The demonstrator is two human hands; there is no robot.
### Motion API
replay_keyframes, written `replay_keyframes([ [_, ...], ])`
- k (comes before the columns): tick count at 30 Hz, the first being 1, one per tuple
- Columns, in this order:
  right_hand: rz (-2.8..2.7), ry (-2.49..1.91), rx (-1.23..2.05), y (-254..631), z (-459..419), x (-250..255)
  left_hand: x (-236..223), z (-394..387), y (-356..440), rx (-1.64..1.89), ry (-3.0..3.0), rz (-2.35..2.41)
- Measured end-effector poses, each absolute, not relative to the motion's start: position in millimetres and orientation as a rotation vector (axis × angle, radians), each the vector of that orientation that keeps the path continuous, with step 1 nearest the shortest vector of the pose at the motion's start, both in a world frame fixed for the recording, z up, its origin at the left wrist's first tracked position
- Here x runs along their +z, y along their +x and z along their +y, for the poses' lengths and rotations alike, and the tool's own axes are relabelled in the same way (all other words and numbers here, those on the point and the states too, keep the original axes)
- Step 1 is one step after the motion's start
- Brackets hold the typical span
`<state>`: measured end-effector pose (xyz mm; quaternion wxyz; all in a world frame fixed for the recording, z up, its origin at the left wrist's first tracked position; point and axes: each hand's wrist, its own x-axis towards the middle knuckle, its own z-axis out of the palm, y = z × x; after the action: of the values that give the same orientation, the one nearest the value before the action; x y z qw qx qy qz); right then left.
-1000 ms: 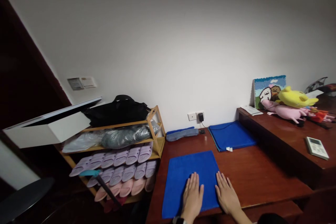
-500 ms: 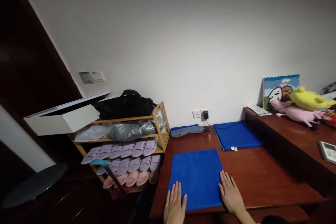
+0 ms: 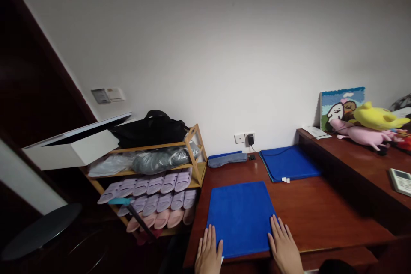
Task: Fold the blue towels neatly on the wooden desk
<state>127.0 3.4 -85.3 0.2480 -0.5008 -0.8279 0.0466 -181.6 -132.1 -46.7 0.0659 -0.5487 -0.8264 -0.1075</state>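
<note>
A blue cloth (image 3: pixel 240 218) lies flat in a near-square shape on the reddish-brown desk (image 3: pixel 314 214). At its lower left corner rests my left hand (image 3: pixel 208 251), palm down with the fingers stretched out; a bit of white tag shows beside it. My right hand (image 3: pixel 283 244) lies flat along the cloth's right edge, its fingertips on or against that edge. Neither hand grips anything. Farther back, a stack of folded blue cloths (image 3: pixel 289 163) with white tags sits near the wall.
Left of the desk stands a wooden rack (image 3: pixel 195 154) of slippers (image 3: pixel 154 182), with a black bag (image 3: pixel 150 130) and an open white box (image 3: pixel 73 145) on top. A grey-blue folded strip (image 3: pixel 227 160) lies by the wall. Plush toys (image 3: pixel 362 132) and a remote (image 3: pixel 401 181) occupy the raised right side.
My left hand has slid from the middle of the cloth to its lower left corner. The right hand has shifted slightly down along the right edge. The view has turned a little left.
</note>
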Motion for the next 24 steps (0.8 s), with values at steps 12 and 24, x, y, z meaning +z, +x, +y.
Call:
replay_keyframes([
  [12, -2.14, -1.337, 0.081, 121.4, 2.3, -91.8, -49.9, -116.9, -163.7, -0.441, -1.723, -2.318],
  [24, -2.185, -1.307, 0.032, 125.4, 4.6, -93.1, -26.7, -60.2, -38.4, -0.421, -2.209, -2.075],
])
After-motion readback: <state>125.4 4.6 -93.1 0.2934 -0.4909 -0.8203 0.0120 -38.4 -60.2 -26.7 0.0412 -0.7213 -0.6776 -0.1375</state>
